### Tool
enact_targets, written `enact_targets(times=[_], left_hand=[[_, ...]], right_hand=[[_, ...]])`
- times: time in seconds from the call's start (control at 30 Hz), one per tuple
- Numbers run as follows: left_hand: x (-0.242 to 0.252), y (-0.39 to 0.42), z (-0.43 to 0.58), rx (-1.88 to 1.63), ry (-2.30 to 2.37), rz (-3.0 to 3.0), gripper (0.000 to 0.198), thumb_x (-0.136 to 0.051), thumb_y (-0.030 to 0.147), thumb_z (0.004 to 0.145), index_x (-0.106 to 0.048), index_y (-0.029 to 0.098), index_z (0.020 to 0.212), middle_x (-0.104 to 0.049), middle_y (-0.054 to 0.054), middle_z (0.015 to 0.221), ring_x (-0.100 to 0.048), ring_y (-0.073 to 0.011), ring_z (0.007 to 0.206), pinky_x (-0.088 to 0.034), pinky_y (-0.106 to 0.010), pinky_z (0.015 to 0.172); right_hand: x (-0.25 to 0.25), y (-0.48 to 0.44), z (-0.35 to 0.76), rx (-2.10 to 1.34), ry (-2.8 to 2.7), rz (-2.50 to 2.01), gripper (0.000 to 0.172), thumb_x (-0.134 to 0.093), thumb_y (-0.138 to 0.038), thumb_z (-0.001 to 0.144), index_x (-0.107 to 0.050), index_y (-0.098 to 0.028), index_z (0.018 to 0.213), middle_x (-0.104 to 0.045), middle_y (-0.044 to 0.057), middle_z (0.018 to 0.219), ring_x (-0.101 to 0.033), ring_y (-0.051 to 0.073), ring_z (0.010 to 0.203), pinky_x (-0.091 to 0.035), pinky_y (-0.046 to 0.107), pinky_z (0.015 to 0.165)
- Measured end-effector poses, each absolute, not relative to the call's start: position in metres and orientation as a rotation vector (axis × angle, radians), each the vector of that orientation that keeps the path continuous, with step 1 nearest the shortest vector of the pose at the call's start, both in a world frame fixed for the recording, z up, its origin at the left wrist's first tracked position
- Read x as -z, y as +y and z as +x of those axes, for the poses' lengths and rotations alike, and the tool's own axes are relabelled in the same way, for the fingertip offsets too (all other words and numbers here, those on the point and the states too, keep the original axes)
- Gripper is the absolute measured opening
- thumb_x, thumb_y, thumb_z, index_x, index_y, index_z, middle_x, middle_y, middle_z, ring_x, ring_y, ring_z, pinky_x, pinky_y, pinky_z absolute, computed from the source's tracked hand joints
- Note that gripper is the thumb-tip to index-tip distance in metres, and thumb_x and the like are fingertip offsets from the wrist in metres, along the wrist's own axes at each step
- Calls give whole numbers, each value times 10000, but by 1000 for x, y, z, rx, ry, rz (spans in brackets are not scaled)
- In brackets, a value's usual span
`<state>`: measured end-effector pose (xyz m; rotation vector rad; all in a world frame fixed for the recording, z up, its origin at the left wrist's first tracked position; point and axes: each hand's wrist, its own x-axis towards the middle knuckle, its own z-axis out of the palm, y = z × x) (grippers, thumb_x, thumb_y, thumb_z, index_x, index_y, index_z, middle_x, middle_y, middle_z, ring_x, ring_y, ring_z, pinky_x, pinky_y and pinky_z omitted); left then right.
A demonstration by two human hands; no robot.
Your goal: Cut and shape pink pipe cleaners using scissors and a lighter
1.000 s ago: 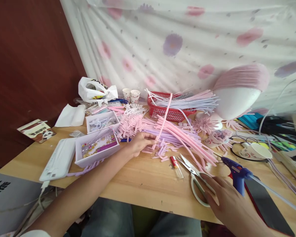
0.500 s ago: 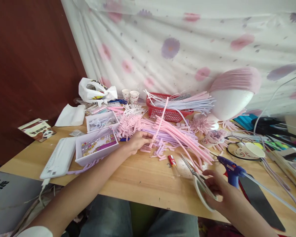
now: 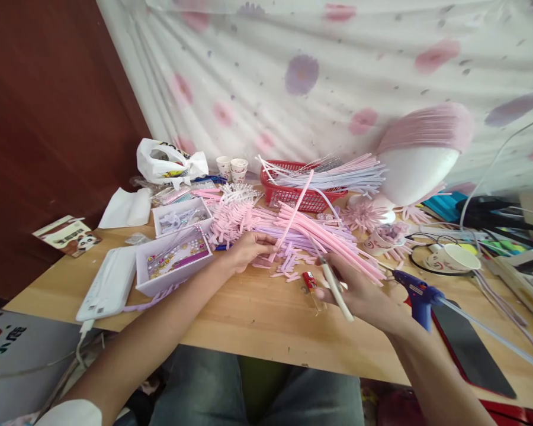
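Note:
My left hand (image 3: 251, 251) pinches the lower end of a pink pipe cleaner (image 3: 294, 214), which slants up and to the right over the pile. In my right hand (image 3: 353, 287) is a pair of scissors (image 3: 333, 290) with pale handles, its blades pointing up and left toward the stems. A thick bundle of pink pipe cleaners (image 3: 333, 238) lies just behind the scissors, with purple pipe cleaners (image 3: 270, 237) beneath. Short purple cut pieces (image 3: 288, 260) are scattered between my hands, and a heap of short pink pieces (image 3: 233, 223) lies behind the left one.
A red basket (image 3: 288, 197) of stems stands at the back. White boxes (image 3: 173, 277) with beads sit left, beside a white power strip (image 3: 109, 281). A red lighter (image 3: 310, 280) lies centrally. To the right are a blue glue gun (image 3: 420, 296), a phone (image 3: 471, 349) and a paper cup (image 3: 453, 258).
My right hand has lifted the scissors from near the table's front edge and carried them up and left, closer to the pipe cleaners. My left hand keeps its pinch, nearly still.

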<state>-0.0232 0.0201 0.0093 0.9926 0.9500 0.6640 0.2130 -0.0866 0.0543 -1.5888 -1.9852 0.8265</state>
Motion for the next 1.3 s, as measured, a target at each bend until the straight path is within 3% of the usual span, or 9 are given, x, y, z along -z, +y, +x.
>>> enact_targets(times=[0.23, 0.37, 0.6, 0.87, 1.1, 1.3], left_hand=[[-17, 20, -26, -643, 947, 1028, 394, -927, 279, 533, -744, 137, 851, -741, -46, 767, -684, -159, 675, -583, -280, 624], [-19, 19, -27, -619, 938, 1043, 352, -926, 271, 529, -749, 140, 803, -738, -40, 760, -653, -131, 611, -558, -254, 583], [-15, 18, -28, -572, 871, 1104, 283, -887, 251, 578, -766, 150, 813, -740, -53, 808, -675, -162, 687, -574, -277, 611], [-16, 18, -29, -541, 858, 1143, 215, -836, 212, 639, -775, 172, 841, -739, -47, 812, -664, -156, 685, -560, -268, 607], [-14, 18, -28, -539, 866, 1180, 205, -818, 216, 650, -796, 175, 850, -709, -27, 698, -579, -104, 550, -483, -223, 544], [-17, 17, -29, -556, 859, 1171, 228, -835, 247, 629, -803, 172, 842, -698, -29, 645, -560, -96, 538, -430, -195, 510]], right_hand=[[-60, -39, 175, -981, -2005, -1638, 290, -710, -438, 747, -537, -211, 798, -597, -4, 743, -575, 171, 679, -468, 278, 596], [-54, -32, 172, -1186, -1928, -1471, 244, -713, -390, 736, -628, -187, 841, -641, 9, 808, -616, 177, 724, -521, 290, 633], [-39, -30, 174, -1460, -1758, -1307, 299, -744, -354, 732, -696, -177, 969, -686, 36, 913, -681, 210, 826, -590, 323, 712], [-32, -31, 181, -1482, -1747, -1361, 264, -747, -384, 747, -737, -198, 935, -700, 21, 757, -694, 216, 752, -593, 331, 703], [-37, -33, 181, -1606, -1693, -1223, 356, -762, -406, 740, -747, -192, 1023, -741, 54, 948, -698, 222, 848, -592, 342, 772], [-40, -35, 181, -1566, -1697, -1236, 294, -755, -416, 747, -774, -196, 941, -750, 36, 890, -697, 219, 809, -585, 330, 740]])
